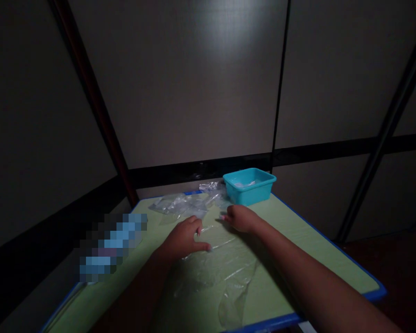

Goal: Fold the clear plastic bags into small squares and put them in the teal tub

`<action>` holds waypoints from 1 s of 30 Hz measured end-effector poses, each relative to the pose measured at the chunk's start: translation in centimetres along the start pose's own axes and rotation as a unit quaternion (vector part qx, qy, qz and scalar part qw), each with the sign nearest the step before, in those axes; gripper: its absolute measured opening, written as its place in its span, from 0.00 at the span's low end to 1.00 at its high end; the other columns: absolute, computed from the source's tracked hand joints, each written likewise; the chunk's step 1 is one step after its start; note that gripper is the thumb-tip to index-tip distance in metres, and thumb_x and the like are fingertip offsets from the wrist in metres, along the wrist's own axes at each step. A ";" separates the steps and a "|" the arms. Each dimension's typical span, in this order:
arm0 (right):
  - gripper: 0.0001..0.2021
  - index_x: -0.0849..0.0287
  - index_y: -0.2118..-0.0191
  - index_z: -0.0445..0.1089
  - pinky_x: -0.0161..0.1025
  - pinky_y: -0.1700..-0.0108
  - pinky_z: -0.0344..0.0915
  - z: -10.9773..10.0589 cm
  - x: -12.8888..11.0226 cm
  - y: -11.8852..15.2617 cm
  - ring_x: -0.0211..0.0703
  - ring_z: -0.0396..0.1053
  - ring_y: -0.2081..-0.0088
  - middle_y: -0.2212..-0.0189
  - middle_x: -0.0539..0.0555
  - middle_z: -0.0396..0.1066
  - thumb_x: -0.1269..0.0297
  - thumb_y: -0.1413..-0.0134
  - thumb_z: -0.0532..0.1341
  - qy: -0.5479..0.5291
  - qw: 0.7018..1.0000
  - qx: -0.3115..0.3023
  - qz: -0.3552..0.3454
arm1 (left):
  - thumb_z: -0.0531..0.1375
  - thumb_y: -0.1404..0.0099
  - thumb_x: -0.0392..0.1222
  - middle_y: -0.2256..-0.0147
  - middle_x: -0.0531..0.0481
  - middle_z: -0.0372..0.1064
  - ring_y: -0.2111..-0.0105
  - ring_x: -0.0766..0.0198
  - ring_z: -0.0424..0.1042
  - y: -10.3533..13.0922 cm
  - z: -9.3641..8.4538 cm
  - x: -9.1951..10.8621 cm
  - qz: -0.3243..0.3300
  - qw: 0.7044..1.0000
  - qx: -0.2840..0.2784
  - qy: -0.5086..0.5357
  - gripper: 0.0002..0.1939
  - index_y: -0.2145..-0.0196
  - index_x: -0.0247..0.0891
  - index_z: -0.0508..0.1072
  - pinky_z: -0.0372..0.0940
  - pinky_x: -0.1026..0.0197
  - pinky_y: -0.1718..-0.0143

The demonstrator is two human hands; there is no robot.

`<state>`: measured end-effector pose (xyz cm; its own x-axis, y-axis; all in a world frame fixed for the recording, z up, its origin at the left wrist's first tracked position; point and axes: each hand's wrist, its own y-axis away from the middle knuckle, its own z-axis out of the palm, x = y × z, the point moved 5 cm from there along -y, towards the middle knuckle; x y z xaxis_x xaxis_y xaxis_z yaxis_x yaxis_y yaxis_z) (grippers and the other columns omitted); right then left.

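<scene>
A clear plastic bag [229,268] lies spread on the pale green table [284,245]. Over its far left part is my left hand [189,236], thumb and fingers apart, with nothing seen between them. My right hand [241,218] is at the far side of the bag, its fingers closed in a pinch; a small pale thing [222,217] shows at the fingertips, too small to name. Just beyond my right hand stands a turquoise basket [251,194] with something clear and whitish inside.
Crumpled clear bags [180,204] lie at the back left of the table, beside the basket. A blurred-out blue object [114,245] is at the left edge. Dark panelled doors [201,101] rise behind the table, which has a blue rim.
</scene>
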<state>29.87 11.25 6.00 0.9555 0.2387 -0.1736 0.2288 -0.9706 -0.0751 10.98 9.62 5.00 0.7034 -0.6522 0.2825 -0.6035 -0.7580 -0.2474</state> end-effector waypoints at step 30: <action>0.43 0.43 0.37 0.30 0.66 0.46 0.19 3.2 -6.6 3.4 0.52 0.17 0.37 0.36 0.52 0.21 0.34 0.55 0.48 -0.048 0.964 -0.184 -0.188 | 0.56 0.43 0.34 0.65 0.48 0.64 0.65 0.59 0.61 10.5 -3.8 6.3 -0.061 0.979 -0.049 -0.189 0.02 0.72 0.38 0.67 0.56 0.59 0.65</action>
<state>23.72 6.49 3.77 0.7747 0.5597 -0.2943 0.6225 -0.7567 0.1998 7.65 -2.52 7.73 0.8503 -0.5225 -0.0632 -0.5259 -0.8394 -0.1368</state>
